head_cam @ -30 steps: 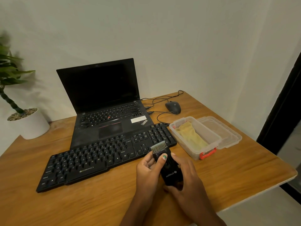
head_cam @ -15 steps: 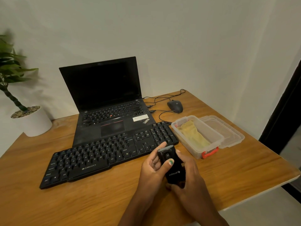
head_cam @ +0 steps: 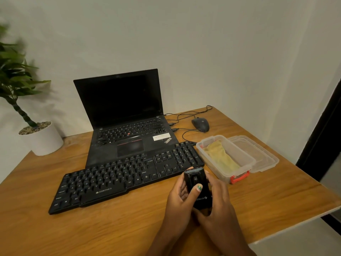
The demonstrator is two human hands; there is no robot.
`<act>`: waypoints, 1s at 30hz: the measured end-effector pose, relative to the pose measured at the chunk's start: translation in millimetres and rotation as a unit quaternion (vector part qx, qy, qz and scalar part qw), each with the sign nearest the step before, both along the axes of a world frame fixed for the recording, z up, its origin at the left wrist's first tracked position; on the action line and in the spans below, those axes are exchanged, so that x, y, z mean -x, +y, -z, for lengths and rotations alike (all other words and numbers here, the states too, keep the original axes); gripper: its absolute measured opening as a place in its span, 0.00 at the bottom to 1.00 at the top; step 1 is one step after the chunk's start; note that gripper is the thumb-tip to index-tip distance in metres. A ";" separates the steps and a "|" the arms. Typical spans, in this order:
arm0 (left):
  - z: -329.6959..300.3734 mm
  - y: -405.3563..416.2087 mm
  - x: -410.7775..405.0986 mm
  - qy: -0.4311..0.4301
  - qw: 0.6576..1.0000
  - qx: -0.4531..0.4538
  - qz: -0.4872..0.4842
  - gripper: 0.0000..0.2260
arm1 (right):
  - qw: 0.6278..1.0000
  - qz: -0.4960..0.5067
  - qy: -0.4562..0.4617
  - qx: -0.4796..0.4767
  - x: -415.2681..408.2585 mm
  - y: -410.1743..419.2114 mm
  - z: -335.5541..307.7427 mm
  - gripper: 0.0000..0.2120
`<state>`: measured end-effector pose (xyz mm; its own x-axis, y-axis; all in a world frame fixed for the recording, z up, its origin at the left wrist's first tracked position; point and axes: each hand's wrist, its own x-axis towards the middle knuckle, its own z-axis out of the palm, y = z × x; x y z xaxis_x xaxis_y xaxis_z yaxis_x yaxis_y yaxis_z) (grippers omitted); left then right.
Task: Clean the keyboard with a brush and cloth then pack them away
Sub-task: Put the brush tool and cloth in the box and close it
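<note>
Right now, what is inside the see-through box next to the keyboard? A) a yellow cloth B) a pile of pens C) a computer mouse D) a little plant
A: a yellow cloth lies inside the clear box, while the mouse sits on the table behind it and the plant stands in its pot at the far left.

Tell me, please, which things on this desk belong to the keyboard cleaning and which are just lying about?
For the job:
black Zebronics keyboard
black retractable brush
yellow cloth
clear plastic box
clear lid

Lying about:
black laptop
black mouse
white potted plant
</note>
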<state>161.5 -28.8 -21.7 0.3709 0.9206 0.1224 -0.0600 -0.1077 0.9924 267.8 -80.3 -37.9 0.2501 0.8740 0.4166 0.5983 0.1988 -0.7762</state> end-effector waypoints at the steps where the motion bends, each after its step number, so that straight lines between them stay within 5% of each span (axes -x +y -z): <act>1: -1.3 -1.4 -1.1 0.000 1.000 -0.005 0.001 0.19 | 1.000 0.009 -0.008 -0.003 0.8 0.5 0.3 0.50; 8: -0.7 -7.4 -4.3 0.073 0.995 -0.069 0.021 0.17 | 0.997 0.058 0.006 -0.052 1.2 1.4 -3.5 0.46; 17: -4.3 -7.0 -17.1 0.211 0.960 -0.185 -0.001 0.18 | 0.972 0.119 0.168 -0.108 -31.0 9.6 -44.7 0.36; 23: -5.5 8.4 -58.0 0.258 0.935 -0.242 -0.037 0.29 | 0.979 0.147 0.072 -0.125 -66.0 38.9 -69.9 0.34; 30: -0.8 15.2 -67.2 0.363 0.894 -0.261 -0.012 0.38 | 0.987 0.140 -0.058 0.049 -88.5 73.0 -66.3 0.36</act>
<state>228.7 -13.6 -21.0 0.5084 0.8169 0.2722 0.5887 -0.5605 0.5825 356.3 -7.3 28.4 0.4427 0.8152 0.3735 0.7056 -0.0597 -0.7061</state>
